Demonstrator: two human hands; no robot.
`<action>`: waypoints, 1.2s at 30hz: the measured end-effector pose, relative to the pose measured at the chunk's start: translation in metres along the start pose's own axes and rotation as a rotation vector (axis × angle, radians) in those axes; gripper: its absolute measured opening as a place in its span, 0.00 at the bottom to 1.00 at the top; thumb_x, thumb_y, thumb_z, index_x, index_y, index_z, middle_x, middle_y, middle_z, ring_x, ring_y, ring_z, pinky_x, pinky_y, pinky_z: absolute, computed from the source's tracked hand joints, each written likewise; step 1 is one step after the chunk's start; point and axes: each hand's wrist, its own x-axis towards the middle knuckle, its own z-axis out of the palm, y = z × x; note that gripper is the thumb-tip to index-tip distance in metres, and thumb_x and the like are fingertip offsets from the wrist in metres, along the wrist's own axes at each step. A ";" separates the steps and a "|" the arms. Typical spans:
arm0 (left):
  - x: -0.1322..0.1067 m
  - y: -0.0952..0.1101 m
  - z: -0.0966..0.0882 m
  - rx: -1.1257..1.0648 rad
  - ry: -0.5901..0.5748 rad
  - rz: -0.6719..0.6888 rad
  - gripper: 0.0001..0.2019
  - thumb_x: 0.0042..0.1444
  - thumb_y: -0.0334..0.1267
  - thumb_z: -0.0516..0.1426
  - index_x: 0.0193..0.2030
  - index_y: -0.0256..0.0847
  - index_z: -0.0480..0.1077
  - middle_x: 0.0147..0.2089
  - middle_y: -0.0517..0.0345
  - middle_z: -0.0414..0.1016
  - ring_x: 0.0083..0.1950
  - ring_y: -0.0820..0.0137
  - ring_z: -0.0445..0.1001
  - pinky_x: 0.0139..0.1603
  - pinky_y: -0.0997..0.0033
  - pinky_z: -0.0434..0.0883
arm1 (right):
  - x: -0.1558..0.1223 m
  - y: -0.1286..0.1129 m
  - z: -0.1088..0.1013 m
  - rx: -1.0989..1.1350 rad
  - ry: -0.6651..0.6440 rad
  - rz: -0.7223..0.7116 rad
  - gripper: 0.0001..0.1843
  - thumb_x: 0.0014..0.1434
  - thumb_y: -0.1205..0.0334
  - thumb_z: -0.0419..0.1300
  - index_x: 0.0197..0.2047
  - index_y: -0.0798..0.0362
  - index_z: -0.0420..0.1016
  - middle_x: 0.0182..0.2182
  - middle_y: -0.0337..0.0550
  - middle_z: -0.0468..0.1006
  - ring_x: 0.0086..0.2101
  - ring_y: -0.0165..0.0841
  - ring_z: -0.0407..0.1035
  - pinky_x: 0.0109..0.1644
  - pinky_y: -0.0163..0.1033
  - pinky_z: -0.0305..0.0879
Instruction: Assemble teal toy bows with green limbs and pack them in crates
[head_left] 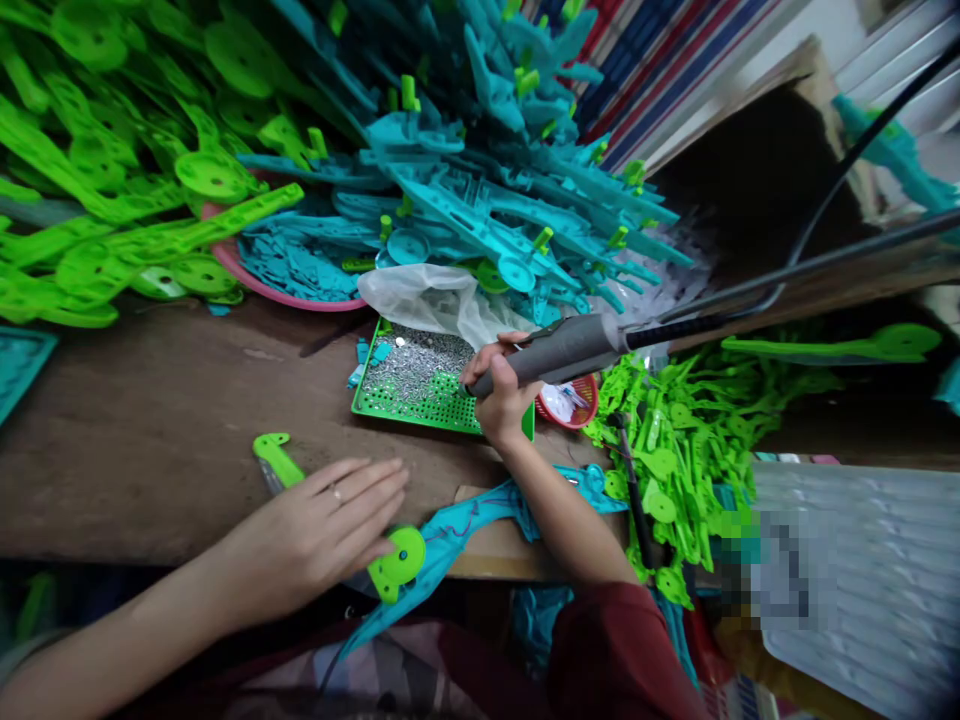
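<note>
My right hand (504, 392) is wrapped round a grey corded electric screwdriver (574, 350). The driver's front end is over the green perforated tray (442, 420), which holds a heap of small silvery screws (420, 362). My left hand (330, 520) lies flat with fingers stretched out over a lime-green plastic piece (277, 458), hiding its middle. Near the left thumb, a round green end (405, 556) with a dark spot at its centre rests on a long teal plastic part (465, 517). That part lies along the table's front edge, passing under my right forearm.
Teal parts (480, 200) are piled high at the back, with lime-green parts (90, 180) at the left. A pink basin (277, 300) holds small teal pieces. A red basket (581, 410) and more green parts (667, 460) stand right; a cable (750, 300) crosses there.
</note>
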 end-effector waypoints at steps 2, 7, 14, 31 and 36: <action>-0.021 0.014 -0.002 -0.083 0.003 -0.022 0.15 0.67 0.30 0.52 0.55 0.33 0.75 0.60 0.48 0.78 0.64 0.59 0.72 0.68 0.57 0.64 | 0.000 -0.001 0.001 -0.010 0.007 0.017 0.19 0.55 0.48 0.62 0.44 0.45 0.59 0.19 0.25 0.64 0.16 0.26 0.61 0.22 0.36 0.64; -0.057 0.033 0.002 -0.118 -0.087 -0.042 0.22 0.66 0.30 0.49 0.64 0.36 0.70 0.69 0.52 0.69 0.71 0.61 0.64 0.74 0.58 0.57 | 0.000 -0.004 0.002 -0.034 0.019 0.004 0.19 0.55 0.49 0.61 0.45 0.46 0.60 0.20 0.26 0.63 0.16 0.26 0.62 0.21 0.35 0.64; -0.051 0.041 0.026 0.014 0.056 -0.043 0.20 0.67 0.27 0.46 0.59 0.32 0.73 0.66 0.45 0.72 0.70 0.57 0.65 0.74 0.52 0.56 | -0.002 -0.005 0.006 0.002 -0.001 -0.016 0.17 0.56 0.53 0.62 0.44 0.47 0.61 0.19 0.24 0.66 0.16 0.26 0.63 0.21 0.33 0.63; 0.085 -0.073 0.017 0.014 0.016 -0.246 0.08 0.65 0.31 0.57 0.45 0.35 0.78 0.55 0.46 0.79 0.59 0.55 0.75 0.56 0.53 0.74 | -0.003 -0.068 0.052 0.156 -0.144 -0.209 0.12 0.57 0.60 0.57 0.46 0.45 0.67 0.19 0.27 0.65 0.16 0.27 0.61 0.19 0.34 0.64; 0.080 -0.072 0.019 0.283 -0.001 -0.163 0.10 0.62 0.25 0.55 0.46 0.25 0.77 0.57 0.33 0.77 0.60 0.48 0.73 0.55 0.50 0.73 | 0.007 -0.042 0.026 0.091 -0.017 -0.218 0.12 0.57 0.60 0.58 0.46 0.46 0.66 0.20 0.26 0.65 0.17 0.26 0.63 0.22 0.34 0.66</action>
